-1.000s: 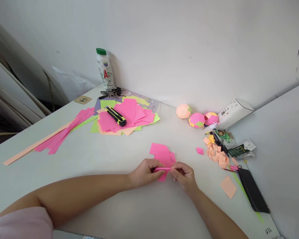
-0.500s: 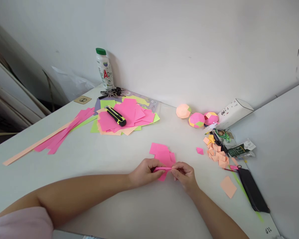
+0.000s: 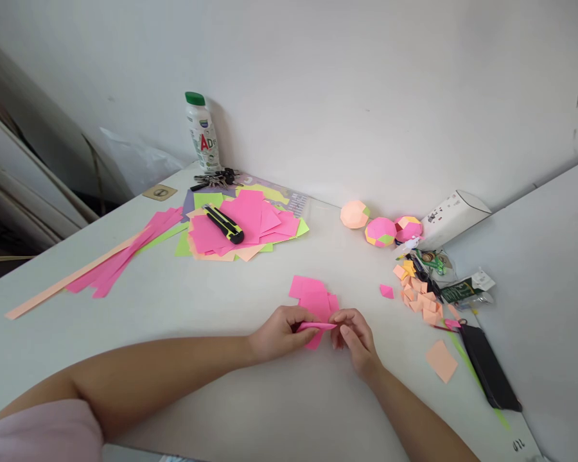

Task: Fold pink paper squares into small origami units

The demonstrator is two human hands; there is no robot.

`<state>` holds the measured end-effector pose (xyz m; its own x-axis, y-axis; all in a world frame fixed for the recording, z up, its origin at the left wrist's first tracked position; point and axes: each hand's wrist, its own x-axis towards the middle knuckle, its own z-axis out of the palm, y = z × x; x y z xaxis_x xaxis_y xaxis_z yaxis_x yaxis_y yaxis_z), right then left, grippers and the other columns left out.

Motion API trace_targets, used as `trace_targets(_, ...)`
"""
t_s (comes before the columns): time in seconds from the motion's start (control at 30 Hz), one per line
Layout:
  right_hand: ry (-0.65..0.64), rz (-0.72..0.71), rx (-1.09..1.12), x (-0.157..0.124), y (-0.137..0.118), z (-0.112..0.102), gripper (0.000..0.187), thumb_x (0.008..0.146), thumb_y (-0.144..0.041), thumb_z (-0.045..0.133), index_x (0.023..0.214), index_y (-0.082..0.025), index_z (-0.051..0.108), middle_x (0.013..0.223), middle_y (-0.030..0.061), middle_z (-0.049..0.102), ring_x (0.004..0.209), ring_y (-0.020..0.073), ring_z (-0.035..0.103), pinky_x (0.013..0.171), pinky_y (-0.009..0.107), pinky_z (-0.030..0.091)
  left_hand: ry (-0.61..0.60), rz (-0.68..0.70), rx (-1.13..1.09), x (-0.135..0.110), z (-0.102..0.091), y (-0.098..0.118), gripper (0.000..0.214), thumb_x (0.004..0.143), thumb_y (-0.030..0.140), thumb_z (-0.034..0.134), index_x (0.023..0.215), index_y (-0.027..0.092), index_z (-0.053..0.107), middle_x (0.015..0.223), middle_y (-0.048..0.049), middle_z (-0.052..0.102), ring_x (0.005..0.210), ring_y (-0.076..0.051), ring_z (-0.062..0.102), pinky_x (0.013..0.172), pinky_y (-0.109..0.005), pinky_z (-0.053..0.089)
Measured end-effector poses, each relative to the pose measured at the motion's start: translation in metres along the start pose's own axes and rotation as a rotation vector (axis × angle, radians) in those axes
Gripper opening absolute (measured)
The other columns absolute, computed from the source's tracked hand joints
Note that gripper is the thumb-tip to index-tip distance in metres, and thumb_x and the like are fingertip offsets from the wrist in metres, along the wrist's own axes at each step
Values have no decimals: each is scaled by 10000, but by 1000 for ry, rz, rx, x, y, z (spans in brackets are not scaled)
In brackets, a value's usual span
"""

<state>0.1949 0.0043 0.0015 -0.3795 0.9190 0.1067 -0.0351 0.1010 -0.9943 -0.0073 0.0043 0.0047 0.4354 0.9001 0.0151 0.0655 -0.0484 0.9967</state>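
Note:
Between thumb and fingers, my left hand (image 3: 285, 332) pinches a folded pink paper piece (image 3: 320, 326), seen nearly edge-on. My right hand (image 3: 356, 339) is at the piece's right end, its thumb apart from the index finger. The fingertips there sit beside the paper, and whether they touch it is hard to make out. Beneath and behind both hands lie pink paper squares (image 3: 314, 299), partly covered by them. A small folded pink piece (image 3: 386, 291) rests on the table to the right.
A utility knife (image 3: 225, 224) lies on a pile of coloured paper (image 3: 279, 224). Paper strips (image 3: 110, 263) extend leftward. Paper balls (image 3: 380, 232), a white tube (image 3: 455, 219), folded peach pieces (image 3: 420, 300) and a black pouch (image 3: 491, 369) are at right. A bottle (image 3: 203, 135) stands behind.
My right thumb has come away from the folded pink paper and the fingers have parted. My left hand keeps its pinch in the same place.

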Motion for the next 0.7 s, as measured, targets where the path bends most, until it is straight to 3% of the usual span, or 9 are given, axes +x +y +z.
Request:
trace_targets(0.13,-26,-81,-221,0,-4,6,112,851,-271,553,926,-200,599,762,29,597,533,107,514,476,231,423,-64,-11,-16,0,0,1,156,800,205,522,792,128,656,596,26,501,522,-76,391,475,-196,312)
trace_targets(0.23,1,-106,-326,0,-7,8,105,842,-248,554,830,-185,637,655,18,595,484,108,511,446,230,421,-81,7,-7,0,0,2,162,800,223,533,817,134,667,635,8,539,554,-88,417,497,-206,334)
trace_targets(0.37,42,-49,-320,0,-7,7,148,855,-272,534,801,-179,635,509,-22,529,423,110,497,416,230,424,-40,11,-2,0,-1,2,166,803,238,543,820,147,680,676,4,535,578,-90,417,515,-209,338)
trace_targets(0.7,-7,24,-250,2,-3,7,127,819,-299,610,843,-185,661,565,-17,597,450,113,560,436,232,500,-53,4,-118,1,0,-2,189,801,307,585,739,132,623,621,22,513,553,-84,422,503,-211,331)
